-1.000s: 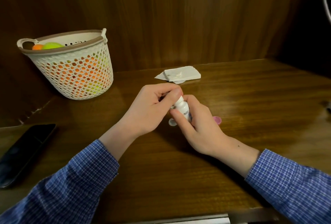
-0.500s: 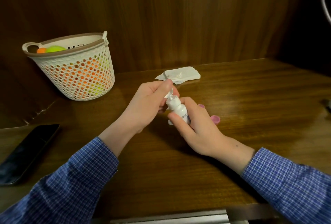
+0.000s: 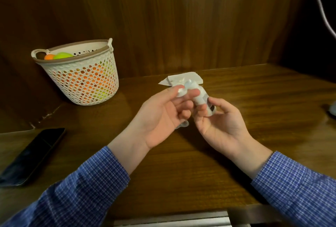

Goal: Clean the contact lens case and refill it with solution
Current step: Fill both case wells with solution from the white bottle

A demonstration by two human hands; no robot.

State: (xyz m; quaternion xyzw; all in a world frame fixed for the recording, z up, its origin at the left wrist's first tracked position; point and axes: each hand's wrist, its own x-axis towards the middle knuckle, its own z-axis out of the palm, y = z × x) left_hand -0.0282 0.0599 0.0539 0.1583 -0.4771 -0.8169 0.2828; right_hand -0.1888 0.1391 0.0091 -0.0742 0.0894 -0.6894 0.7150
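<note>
White bottle (image 3: 199, 97) sat in your right hand (image 3: 221, 126).
Your right fingers curled around it; your left hand (image 3: 161, 117) pinched its small cap (image 3: 180, 92).

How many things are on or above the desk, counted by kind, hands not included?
Solution bottle: 1
Bottle cap: 1
Lens case: 1
Tissue: 1
Basket: 1
Phone: 1
Total: 6

This looks like a home, at a dark wooden desk (image 3: 254, 117) set into a wood-panelled nook. A perforated plastic basket (image 3: 81, 81) of coloured balls stands at the desk's far left corner, and a phone (image 3: 34, 154) lies by its left edge.
</note>
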